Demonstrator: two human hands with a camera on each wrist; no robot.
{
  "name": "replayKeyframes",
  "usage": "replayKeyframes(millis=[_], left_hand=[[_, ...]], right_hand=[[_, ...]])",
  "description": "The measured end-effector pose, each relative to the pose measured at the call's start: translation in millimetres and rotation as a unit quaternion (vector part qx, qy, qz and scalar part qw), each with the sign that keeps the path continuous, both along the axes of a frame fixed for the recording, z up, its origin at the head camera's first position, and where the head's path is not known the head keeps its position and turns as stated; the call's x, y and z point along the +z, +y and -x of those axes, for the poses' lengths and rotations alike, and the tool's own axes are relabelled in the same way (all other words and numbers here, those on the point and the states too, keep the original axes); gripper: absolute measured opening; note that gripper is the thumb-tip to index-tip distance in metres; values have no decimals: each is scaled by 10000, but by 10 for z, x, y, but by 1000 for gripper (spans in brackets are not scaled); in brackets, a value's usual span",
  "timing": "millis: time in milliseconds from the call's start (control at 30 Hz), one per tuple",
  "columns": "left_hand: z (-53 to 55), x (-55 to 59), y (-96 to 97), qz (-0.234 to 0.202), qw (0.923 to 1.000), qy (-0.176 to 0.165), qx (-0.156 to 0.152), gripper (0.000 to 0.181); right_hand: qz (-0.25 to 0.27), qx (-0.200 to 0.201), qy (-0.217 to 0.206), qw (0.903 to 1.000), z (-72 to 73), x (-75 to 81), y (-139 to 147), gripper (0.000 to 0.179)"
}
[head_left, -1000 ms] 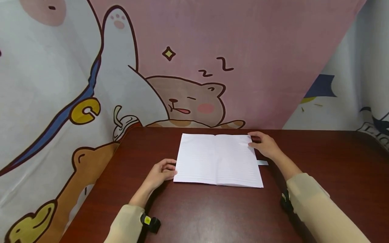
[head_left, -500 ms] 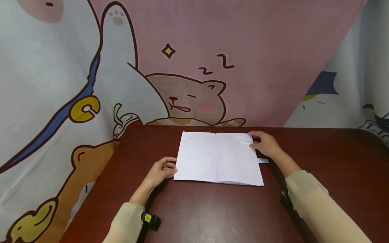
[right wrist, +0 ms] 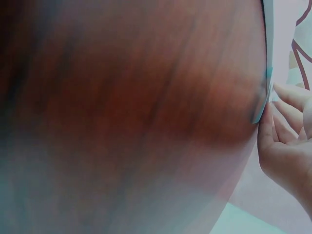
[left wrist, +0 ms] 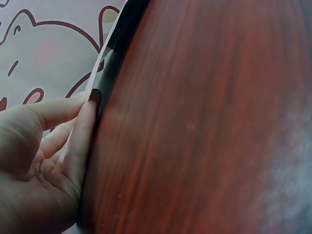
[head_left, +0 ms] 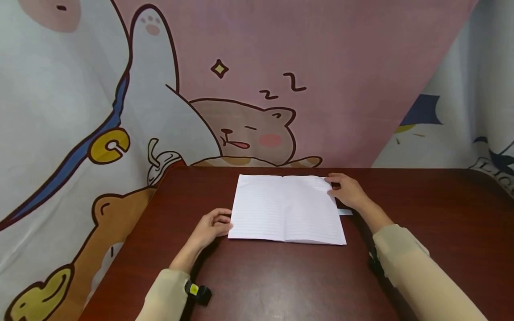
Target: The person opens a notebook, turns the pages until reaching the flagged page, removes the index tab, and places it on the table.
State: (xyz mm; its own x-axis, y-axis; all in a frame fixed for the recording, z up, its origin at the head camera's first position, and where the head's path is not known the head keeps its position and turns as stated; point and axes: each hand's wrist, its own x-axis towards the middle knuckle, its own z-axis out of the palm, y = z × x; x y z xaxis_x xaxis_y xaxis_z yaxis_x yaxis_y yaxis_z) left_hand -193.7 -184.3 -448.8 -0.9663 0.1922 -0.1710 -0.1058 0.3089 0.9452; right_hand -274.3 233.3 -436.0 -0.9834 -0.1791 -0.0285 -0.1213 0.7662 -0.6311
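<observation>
An open notebook (head_left: 283, 209) with white lined pages lies on the brown table. My left hand (head_left: 209, 229) is at its left edge, toward the near corner. In the left wrist view the thumb and fingers pinch that edge, the dark cover showing below the pages. At the far right corner, my right hand (head_left: 348, 191) pinches the paper between thumb and fingers, seen edge-on in the right wrist view. A pale blue strip (head_left: 345, 212) sticks out from under the notebook's right side, below that hand.
The dark reddish-brown table (head_left: 281, 281) reaches back to a cartoon-printed cloth (head_left: 341, 89) hanging behind it. Black wrist cameras are strapped at both sleeves, the left camera (head_left: 201, 294) showing a yellow patch. Bare wood surrounds the notebook.
The head view has shifted slightly. Both hands stay at the notebook's sides, the right fingertips reaching a little farther over the page's far corner.
</observation>
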Motion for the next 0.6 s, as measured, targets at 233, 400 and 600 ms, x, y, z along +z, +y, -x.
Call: replayKeyframes(millis=[233,400,600], left_hand=[[-16,-5,-10,-6,10000,-11,25,43],[0,-8,4,-69,10000,1,39,43],[1,-10,14,-34,10000,-10,76,43]], right_hand=[[49,-120,231,9996,4,-38,-47,43],[127,-189,414,9989,-17,-28,-50,43],[283,-260,420,9984,-22,-33,-35,44]])
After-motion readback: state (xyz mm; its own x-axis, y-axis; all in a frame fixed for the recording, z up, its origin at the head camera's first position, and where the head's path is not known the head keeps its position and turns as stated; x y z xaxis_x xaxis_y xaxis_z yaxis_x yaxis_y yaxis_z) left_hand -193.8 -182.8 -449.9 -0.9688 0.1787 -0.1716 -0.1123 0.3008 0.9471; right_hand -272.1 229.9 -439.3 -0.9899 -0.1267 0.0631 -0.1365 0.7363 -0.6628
